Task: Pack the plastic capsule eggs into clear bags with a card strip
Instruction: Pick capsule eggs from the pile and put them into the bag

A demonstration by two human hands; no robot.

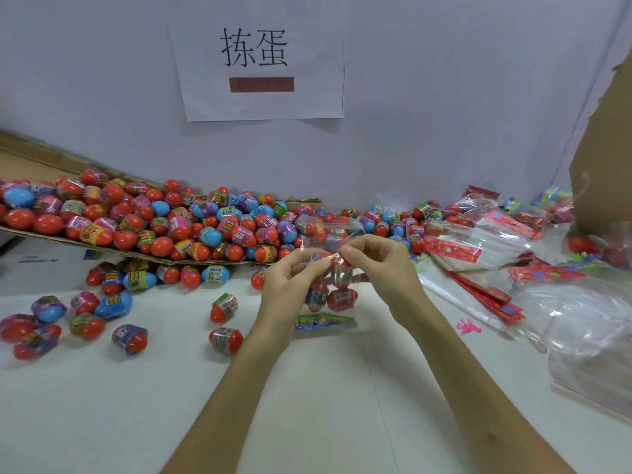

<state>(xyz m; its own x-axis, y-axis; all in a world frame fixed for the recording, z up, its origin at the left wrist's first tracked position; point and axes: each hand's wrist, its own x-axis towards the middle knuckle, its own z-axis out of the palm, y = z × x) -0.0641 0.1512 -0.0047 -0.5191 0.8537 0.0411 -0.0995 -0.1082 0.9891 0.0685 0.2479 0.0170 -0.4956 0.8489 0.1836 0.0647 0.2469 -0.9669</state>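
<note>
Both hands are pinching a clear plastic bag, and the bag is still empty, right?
Not quite: the head view shows the left hand and right hand pinching the clear plastic bag, but it already holds several red plastic capsule eggs.

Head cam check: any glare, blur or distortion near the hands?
Head view: flat even light, faint shadows; wide-angle bends the cardboard tray edge; glare streaks on the clear bag pinched by left hand and right hand; loose bags at far right look smeared.

A packing workstation: heaped capsule eggs (143,224), stacked clear bags (478,254), a posted wall sign (256,56).
</note>
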